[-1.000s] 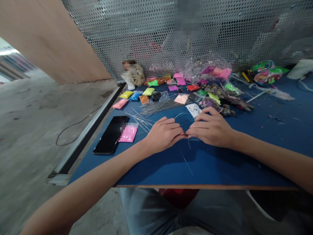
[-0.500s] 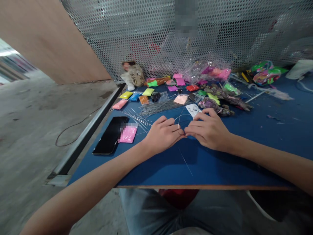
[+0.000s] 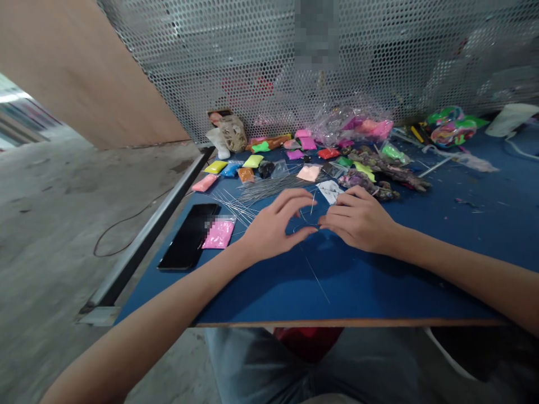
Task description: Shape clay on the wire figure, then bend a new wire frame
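Observation:
Above the blue table (image 3: 269, 297), my right hand (image 3: 357, 221) pinches a thin bent wire (image 3: 304, 217) between thumb and fingers. My left hand (image 3: 278, 224) is just left of it, thumb and index finger spread apart around the wire's loop. Whether the left fingertips touch the wire is too fine to tell. A single straight wire (image 3: 316, 279) lies on the table below the hands. Behind them is a bundle of thin metal wires (image 3: 269, 191), and a small white printed packet (image 3: 329, 191) rests beyond my right fingers.
A black phone (image 3: 188, 237) and a pink packet (image 3: 219, 233) lie at left. Colourful clay packets (image 3: 253, 161) and a brownish-purple figure (image 3: 370, 168) are farther back. A perforated metal panel (image 3: 252, 56) stands behind the table. A white cup (image 3: 511, 119) is at far right.
My left thumb and index finger have opened from a pinch beside my right fingertips. My right hand stays nearly in place, still pinching. The view has shifted slightly.

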